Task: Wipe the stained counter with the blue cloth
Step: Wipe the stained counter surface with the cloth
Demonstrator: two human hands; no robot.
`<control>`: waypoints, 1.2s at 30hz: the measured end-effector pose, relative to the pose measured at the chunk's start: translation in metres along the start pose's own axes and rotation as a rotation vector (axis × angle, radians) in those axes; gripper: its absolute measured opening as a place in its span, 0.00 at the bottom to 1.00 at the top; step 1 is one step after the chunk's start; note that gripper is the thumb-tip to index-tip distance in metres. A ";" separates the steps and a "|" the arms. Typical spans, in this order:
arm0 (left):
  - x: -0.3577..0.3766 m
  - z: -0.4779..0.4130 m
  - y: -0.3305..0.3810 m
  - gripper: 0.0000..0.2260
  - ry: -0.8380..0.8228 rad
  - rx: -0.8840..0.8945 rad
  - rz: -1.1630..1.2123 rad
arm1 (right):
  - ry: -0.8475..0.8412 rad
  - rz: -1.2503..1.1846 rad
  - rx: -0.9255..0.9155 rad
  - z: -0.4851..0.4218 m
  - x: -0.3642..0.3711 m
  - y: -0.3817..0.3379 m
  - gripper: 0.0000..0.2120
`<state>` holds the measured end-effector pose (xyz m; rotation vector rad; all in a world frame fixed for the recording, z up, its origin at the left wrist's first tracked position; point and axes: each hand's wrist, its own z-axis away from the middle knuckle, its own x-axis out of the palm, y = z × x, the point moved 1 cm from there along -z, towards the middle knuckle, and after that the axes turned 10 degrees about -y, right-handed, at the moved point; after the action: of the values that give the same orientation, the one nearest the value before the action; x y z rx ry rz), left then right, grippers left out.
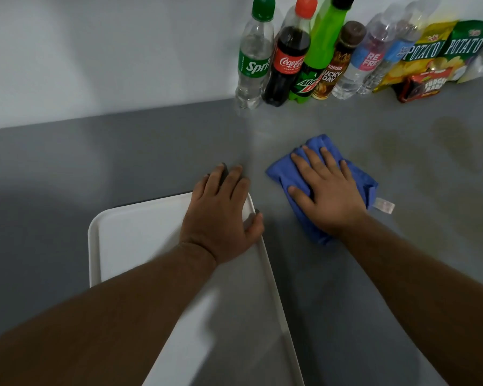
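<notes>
So the blue cloth point(280, 176) is bunched up roughly mid-counter, a bit toward the back edge, with its little white tag sticking out on the right. The right hand point(326, 190) lies flat on top of it, fingers straight and spread, pressing down rather than gripping. The left hand point(221, 215) is flat too, resting on the far right corner of a white tray point(129, 232) that sits toward the near edge. Its fingertips reach past the rim onto the counter point(346, 288) and its thumb is against the tray's right rim. It's not holding anything as far as I can see.

Progress-wise, I'd say there's plenty left. Faint yellowish-brown stains point(455, 140) show toward the right end of the counter, well apart from the cloth, and nothing covers them. The grey patch around the cloth looks clean-ish, but I can't tell whether that's from wiping. The cloth most likely needs to slide right, over those marks.

Along the back edge by the wall stand a Sprite bottle point(253, 59), a Coca-Cola bottle point(287, 65) and some other drinks, plus potato chip bags point(430, 51) near the back right corner.
</notes>
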<state>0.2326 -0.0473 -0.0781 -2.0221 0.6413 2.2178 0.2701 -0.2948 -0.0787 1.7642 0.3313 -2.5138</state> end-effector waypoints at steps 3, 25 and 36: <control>0.001 0.000 0.000 0.29 0.012 0.002 0.003 | 0.035 -0.015 0.129 -0.030 -0.007 -0.019 0.32; 0.003 0.001 0.000 0.28 0.067 0.011 -0.005 | 0.016 0.012 0.049 -0.027 0.000 -0.041 0.33; 0.004 0.001 -0.001 0.27 0.080 0.026 -0.021 | 0.015 -0.011 0.035 0.014 0.007 -0.008 0.33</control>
<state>0.2315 -0.0472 -0.0820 -2.1047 0.6496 2.1149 0.2536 -0.2897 -0.0793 1.7994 0.2995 -2.5303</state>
